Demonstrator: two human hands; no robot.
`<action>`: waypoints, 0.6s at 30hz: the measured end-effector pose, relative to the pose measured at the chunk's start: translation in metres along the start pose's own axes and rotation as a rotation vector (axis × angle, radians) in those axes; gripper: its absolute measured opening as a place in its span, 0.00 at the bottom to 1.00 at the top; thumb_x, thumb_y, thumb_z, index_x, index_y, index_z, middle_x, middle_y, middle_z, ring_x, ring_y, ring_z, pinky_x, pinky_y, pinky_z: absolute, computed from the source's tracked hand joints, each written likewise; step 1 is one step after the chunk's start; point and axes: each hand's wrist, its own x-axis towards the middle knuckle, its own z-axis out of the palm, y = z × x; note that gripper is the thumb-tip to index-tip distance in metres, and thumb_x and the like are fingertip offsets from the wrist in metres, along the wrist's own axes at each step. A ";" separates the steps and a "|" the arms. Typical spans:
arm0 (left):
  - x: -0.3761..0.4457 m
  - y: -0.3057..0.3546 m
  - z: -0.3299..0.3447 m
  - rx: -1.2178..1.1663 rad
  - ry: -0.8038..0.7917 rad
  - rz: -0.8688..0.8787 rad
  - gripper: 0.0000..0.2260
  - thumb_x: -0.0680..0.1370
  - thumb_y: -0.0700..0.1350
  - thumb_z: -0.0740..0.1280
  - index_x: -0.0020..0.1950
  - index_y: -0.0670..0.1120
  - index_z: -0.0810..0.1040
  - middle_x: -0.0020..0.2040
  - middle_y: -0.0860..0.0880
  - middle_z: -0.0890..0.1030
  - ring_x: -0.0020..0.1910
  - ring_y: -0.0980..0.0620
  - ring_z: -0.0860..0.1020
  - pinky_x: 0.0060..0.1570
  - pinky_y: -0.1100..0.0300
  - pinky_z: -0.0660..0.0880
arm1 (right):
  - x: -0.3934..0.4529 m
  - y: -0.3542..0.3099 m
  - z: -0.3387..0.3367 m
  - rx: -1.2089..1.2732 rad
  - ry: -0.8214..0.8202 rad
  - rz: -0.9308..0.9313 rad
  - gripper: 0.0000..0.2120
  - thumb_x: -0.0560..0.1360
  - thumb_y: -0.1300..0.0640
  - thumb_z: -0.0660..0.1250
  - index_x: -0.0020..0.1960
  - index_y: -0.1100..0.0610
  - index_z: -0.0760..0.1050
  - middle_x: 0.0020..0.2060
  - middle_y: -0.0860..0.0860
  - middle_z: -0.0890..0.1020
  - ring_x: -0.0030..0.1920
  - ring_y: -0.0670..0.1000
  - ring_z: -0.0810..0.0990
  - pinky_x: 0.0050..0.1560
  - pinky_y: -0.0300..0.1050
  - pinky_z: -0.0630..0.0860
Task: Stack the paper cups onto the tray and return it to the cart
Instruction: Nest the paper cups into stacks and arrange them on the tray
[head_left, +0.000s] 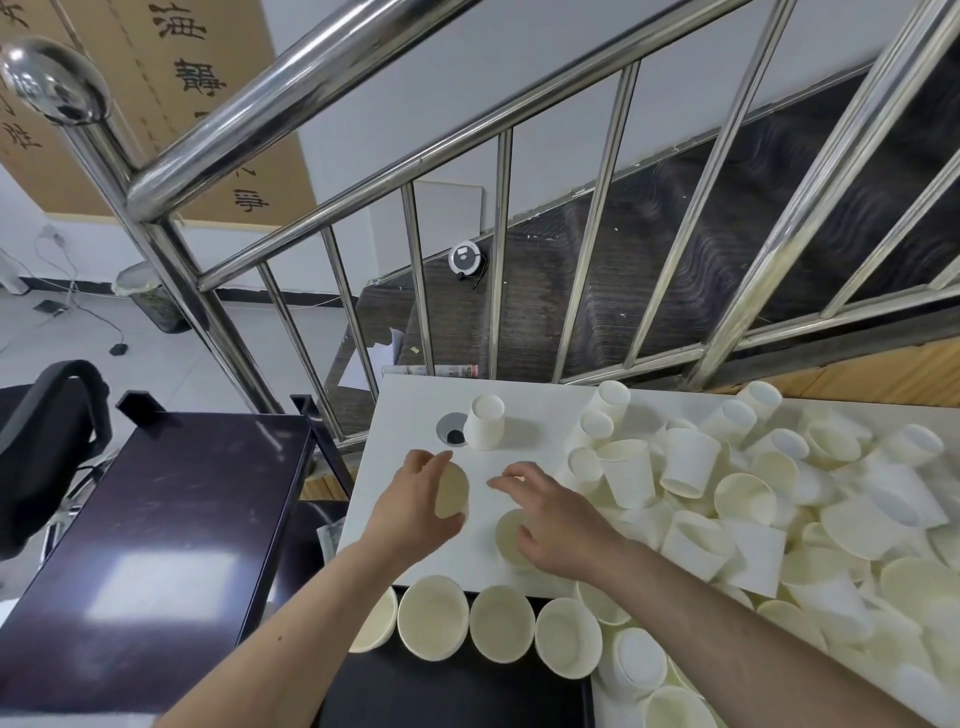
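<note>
On the white table (415, 395), her left hand (415, 512) grips one paper cup (451, 491); the right hand (556, 514), fingers spread, touches another cup (510, 535).

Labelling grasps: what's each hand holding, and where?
Left hand grips a paper cup by its rim and side wall. Right hand is over another cup, fingers at its rim; a closed grip cannot be told.
</note>
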 end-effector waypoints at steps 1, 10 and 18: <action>-0.001 -0.001 -0.002 -0.002 0.017 -0.022 0.35 0.73 0.52 0.71 0.76 0.48 0.60 0.68 0.50 0.65 0.62 0.49 0.71 0.56 0.60 0.72 | -0.001 0.004 0.004 -0.074 -0.075 0.020 0.32 0.75 0.60 0.61 0.77 0.50 0.57 0.72 0.49 0.59 0.65 0.51 0.70 0.58 0.41 0.69; -0.021 0.013 -0.009 -0.111 0.028 0.038 0.35 0.71 0.47 0.73 0.74 0.51 0.61 0.66 0.51 0.63 0.54 0.53 0.71 0.52 0.70 0.65 | 0.013 0.015 0.031 -0.412 -0.317 0.073 0.33 0.75 0.58 0.63 0.77 0.51 0.54 0.71 0.53 0.63 0.69 0.56 0.66 0.73 0.55 0.56; -0.042 0.034 -0.013 -0.164 0.020 0.147 0.34 0.71 0.49 0.73 0.73 0.54 0.60 0.62 0.55 0.62 0.53 0.55 0.70 0.51 0.72 0.64 | -0.014 0.010 -0.002 -0.044 -0.082 0.158 0.38 0.71 0.55 0.69 0.76 0.50 0.56 0.68 0.49 0.63 0.67 0.52 0.67 0.58 0.45 0.73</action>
